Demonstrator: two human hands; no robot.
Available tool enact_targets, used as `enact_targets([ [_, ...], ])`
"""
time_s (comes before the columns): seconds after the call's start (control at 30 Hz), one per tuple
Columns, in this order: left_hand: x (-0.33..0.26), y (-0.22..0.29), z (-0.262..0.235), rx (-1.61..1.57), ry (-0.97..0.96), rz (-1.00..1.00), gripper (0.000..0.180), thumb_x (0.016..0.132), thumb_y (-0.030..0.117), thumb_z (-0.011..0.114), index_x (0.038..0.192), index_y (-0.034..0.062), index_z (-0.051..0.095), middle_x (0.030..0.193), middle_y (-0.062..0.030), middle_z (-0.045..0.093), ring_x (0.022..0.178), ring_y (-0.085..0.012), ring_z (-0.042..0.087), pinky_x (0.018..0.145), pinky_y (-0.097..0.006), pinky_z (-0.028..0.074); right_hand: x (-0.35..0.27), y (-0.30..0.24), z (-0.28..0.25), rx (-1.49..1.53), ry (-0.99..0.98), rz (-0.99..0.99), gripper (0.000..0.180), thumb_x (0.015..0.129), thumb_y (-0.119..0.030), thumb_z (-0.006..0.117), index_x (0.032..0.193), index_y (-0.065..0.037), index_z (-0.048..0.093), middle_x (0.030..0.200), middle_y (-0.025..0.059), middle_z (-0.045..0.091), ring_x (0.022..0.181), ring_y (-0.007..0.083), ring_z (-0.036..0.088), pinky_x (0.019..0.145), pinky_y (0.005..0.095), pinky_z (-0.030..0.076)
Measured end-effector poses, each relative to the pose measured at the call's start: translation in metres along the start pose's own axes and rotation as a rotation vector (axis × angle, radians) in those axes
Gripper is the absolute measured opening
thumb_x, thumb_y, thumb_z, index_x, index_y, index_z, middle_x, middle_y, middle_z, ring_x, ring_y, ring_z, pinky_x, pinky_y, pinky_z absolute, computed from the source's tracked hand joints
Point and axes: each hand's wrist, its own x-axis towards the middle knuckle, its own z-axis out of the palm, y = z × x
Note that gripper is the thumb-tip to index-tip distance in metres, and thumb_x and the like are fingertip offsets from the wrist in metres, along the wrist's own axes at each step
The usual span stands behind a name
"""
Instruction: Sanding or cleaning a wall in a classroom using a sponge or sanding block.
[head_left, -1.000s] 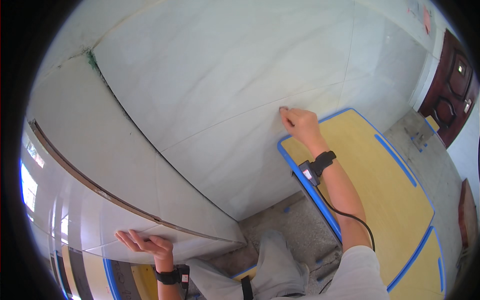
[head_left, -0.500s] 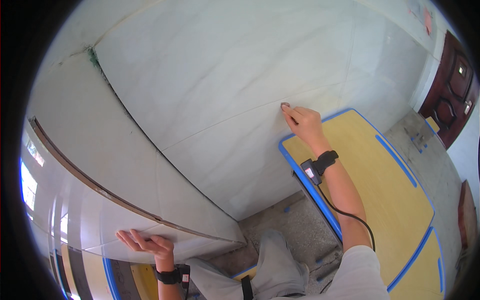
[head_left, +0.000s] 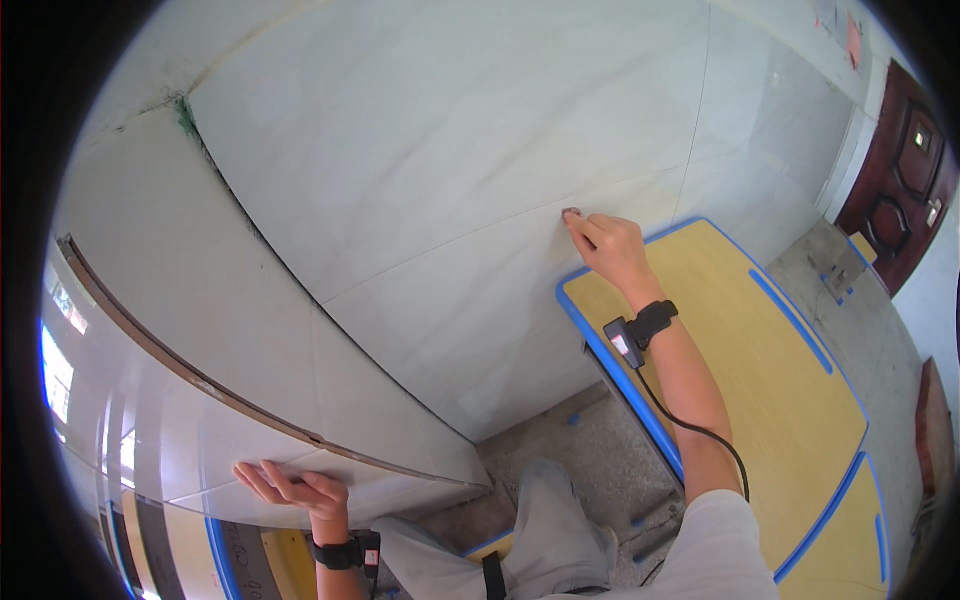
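Note:
My right hand (head_left: 608, 243) is closed in a pinch at the white tiled wall (head_left: 480, 150). Between its fingertips shows a small brownish piece (head_left: 571, 212), too small to name, against the tile just beside a thin seam. My left hand (head_left: 292, 488) is open, its fingers spread near the shiny tiled face of the projecting wall (head_left: 200, 440), below its brown edge strip (head_left: 200, 380). Whether those fingers touch the tile I cannot tell. Both wrists wear black straps with small boxes; a black cable runs along my right forearm.
A yellow desk (head_left: 740, 340) with blue edging stands under my right arm, close to the wall. Another yellow desk (head_left: 845, 545) adjoins it. A dark red door (head_left: 905, 180) is at the far right. Grey floor (head_left: 565, 430) shows between wall and desk.
Very little differs: my right fingertips and the small piece have shifted slightly downward along the wall. My left hand is nearly still.

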Motion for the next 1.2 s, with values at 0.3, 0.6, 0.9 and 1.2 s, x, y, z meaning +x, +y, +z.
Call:
enact_targets([
  [0.3, 0.0, 0.0, 0.001, -0.002, 0.004, 0.009, 0.05, 0.093, 0.023, 0.033, 0.137, -0.0012, 0.029, 0.144, -0.0269, 0.018, 0.134, -0.0462, 0.019, 0.107, -0.06, 0.018, 0.003, -0.002, -0.001, 0.009, -0.065, 0.046, 0.007, 0.074, -0.004, 0.064, 0.078, -0.009, 0.064, 0.055, 0.0042, 0.052, 0.048, 0.0207, 0.052, 0.042, 0.0307, 0.041],
  [0.6, -0.001, -0.002, 0.001, 0.009, 0.005, 0.012, 0.05, 0.093, 0.022, 0.033, 0.137, -0.0021, 0.029, 0.144, -0.028, 0.018, 0.134, -0.0463, 0.019, 0.108, -0.059, 0.017, 0.004, -0.001, -0.002, 0.037, -0.09, 0.082, 0.005, 0.078, -0.006, 0.066, 0.081, -0.01, 0.068, 0.056, 0.0041, 0.055, 0.047, 0.0206, 0.053, 0.042, 0.0312, 0.041],
  [0.9, -0.001, 0.0, 0.002, -0.001, 0.023, 0.017, 0.05, 0.093, 0.023, 0.032, 0.137, -0.0022, 0.029, 0.144, -0.0278, 0.019, 0.133, -0.0462, 0.019, 0.108, -0.059, 0.018, 0.007, 0.0, -0.006, 0.006, -0.046, 0.053, 0.005, 0.077, -0.005, 0.064, 0.075, -0.009, 0.065, 0.054, 0.0044, 0.052, 0.047, 0.0212, 0.052, 0.04, 0.0311, 0.039],
  [1.2, 0.0, 0.002, 0.003, 0.007, 0.012, 0.022, 0.05, 0.093, 0.023, 0.033, 0.137, -0.0011, 0.029, 0.144, -0.0272, 0.019, 0.133, -0.0464, 0.02, 0.107, -0.06, 0.018, 0.005, -0.001, -0.002, 0.052, -0.024, 0.059, 0.005, 0.075, -0.005, 0.065, 0.077, -0.01, 0.066, 0.055, 0.0038, 0.053, 0.047, 0.021, 0.052, 0.041, 0.0313, 0.04],
])
